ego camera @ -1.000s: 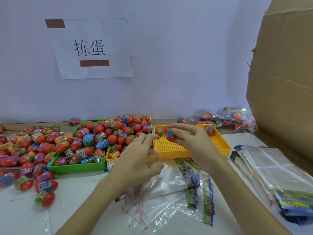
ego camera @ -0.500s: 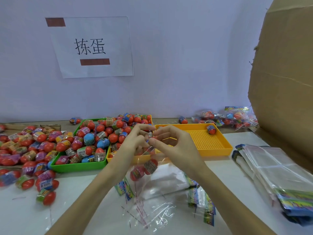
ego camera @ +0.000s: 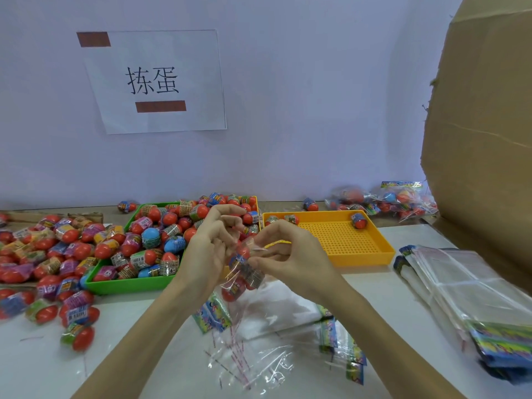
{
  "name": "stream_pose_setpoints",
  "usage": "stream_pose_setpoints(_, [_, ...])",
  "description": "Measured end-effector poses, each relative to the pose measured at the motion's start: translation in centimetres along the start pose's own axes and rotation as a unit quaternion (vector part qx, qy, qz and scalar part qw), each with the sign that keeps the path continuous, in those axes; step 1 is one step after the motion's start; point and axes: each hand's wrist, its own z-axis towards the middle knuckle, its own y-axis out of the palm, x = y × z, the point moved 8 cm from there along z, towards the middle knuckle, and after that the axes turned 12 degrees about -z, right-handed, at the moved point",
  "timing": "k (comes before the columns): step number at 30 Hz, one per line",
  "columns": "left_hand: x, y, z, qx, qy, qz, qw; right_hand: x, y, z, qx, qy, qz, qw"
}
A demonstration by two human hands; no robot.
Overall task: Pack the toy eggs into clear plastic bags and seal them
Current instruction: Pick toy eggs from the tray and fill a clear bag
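Observation:
A clear plastic bag (ego camera: 243, 273) with a few red toy eggs in it hangs between my hands above the table. My left hand (ego camera: 213, 246) pinches its top from the left, fingers curled. My right hand (ego camera: 283, 251) pinches the bag's top from the right. Behind my hands, a green tray (ego camera: 129, 285) is heaped with red and blue toy eggs (ego camera: 149, 237). A yellow perforated tray (ego camera: 339, 240) holds three eggs, one (ego camera: 358, 220) at its far right corner. Loose eggs (ego camera: 43, 254) cover the table at the left.
Empty clear bags and header cards (ego camera: 259, 355) lie on the white table below my hands. A stack of flat bags (ego camera: 460, 289) lies at the right. Sealed packs (ego camera: 385, 200) sit by the back wall. A large cardboard box (ego camera: 483, 139) stands at the right.
My hands left the yellow tray and came together toward me. They now hold up a clear bag with eggs, which has risen slightly since half a second ago.

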Motion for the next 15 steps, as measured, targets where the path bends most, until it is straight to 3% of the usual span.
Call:
stream_pose_setpoints(3, [0.1,-0.1,0.1,-0.02,-0.023,0.03,0.999,0.5,-0.2,0.1,0.003,0.024,0.0,1.0])
stream_pose_setpoints(8, [0.0,-0.2,0.3,-0.076,-0.007,0.291,0.954,-0.2,-1.7,0.2,0.03,0.001,-0.036,0.999])
stream_pose_setpoints(12, [-0.5,1.0,-0.5,-0.162,-0.033,0.28,0.946,-0.7,-3.2,0.3,0.062,-0.014,-0.017,0.998])
stream_pose_setpoints(15, [-0.9,1.6,-0.9,-0.18,-0.065,0.237,0.953,-0.8,-4.0,0.3,0.086,-0.021,-0.035,0.995])
